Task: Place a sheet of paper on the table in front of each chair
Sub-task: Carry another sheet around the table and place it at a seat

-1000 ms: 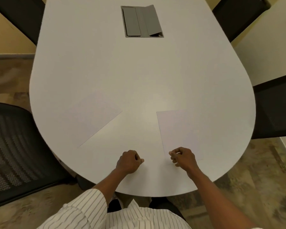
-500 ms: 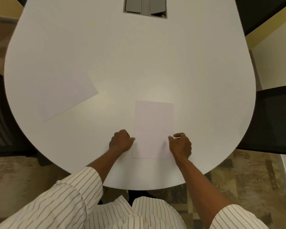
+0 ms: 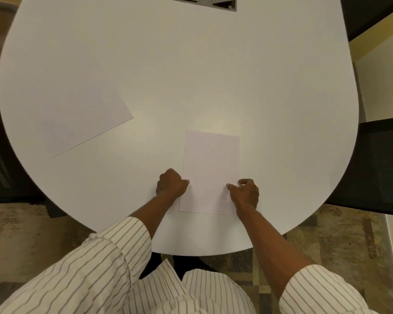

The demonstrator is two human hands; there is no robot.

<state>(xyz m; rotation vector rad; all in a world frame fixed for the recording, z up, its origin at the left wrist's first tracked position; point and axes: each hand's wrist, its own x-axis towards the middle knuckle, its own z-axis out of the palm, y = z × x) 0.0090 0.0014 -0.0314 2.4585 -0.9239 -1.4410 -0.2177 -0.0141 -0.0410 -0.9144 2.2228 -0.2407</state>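
Note:
A white sheet of paper (image 3: 210, 171) lies flat and square near the rounded end of the white table (image 3: 281, 98), straight in front of me. My left hand (image 3: 171, 183) is curled, with its thumb tip on the sheet's left edge. My right hand (image 3: 244, 193) pinches the right edge between thumb and forefinger. A second sheet (image 3: 84, 123) lies at an angle on the left part of the table, in front of the black mesh chair (image 3: 0, 155).
A black chair (image 3: 381, 164) stands at the table's right side and another dark chair (image 3: 368, 14) at the far right. A grey cable box (image 3: 204, 2) is set into the table top at the far edge. Patterned carpet surrounds the table.
The sheet has been turned from a slant to square and shifted to the middle in front of me. My left hand has come up to its left edge; my right hand stays on its right edge.

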